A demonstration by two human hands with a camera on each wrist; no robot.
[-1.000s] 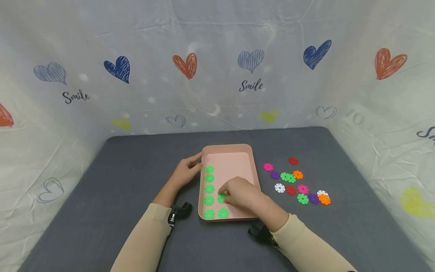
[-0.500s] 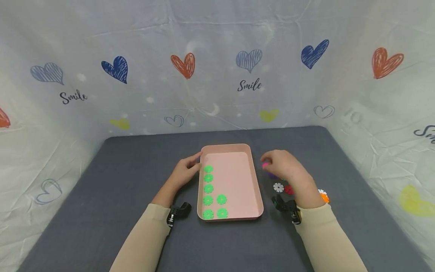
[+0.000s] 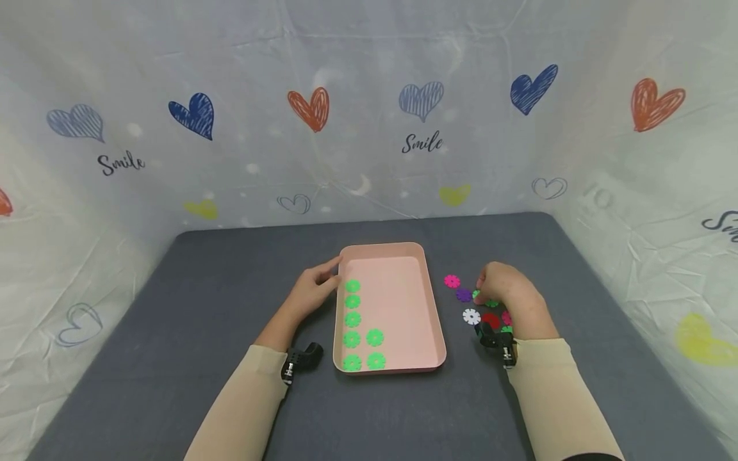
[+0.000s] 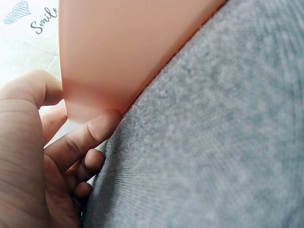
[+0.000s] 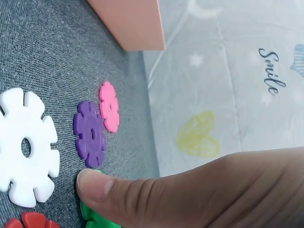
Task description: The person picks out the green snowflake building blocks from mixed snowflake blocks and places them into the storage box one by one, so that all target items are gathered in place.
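Note:
A pink tray (image 3: 403, 307) lies on the table with several green notched discs, one column along its left side and two discs (image 3: 375, 337) beside it. My left hand (image 3: 311, 291) rests its fingers against the tray's left wall; the left wrist view shows fingertips (image 4: 107, 124) touching the outside of that wall (image 4: 133, 42). To the right of the tray, my right hand (image 3: 510, 288) pinches a green notched disc (image 5: 97, 216) at table level. Its thumb (image 5: 97, 185) lies over the disc; the other fingertips are hidden in the right wrist view.
Near the right hand lie a pink disc (image 3: 452, 281), a purple disc (image 3: 464, 295), a white disc (image 3: 471, 316) and a red disc (image 3: 491, 320). The right arm covers part of this group. A printed curtain (image 3: 357, 147) hangs behind the grey table (image 3: 254, 256).
My right hand has left the second green disc in the tray and moved right, over the pink disc, to a green disc among the loose ones. The left hand stays at the tray.

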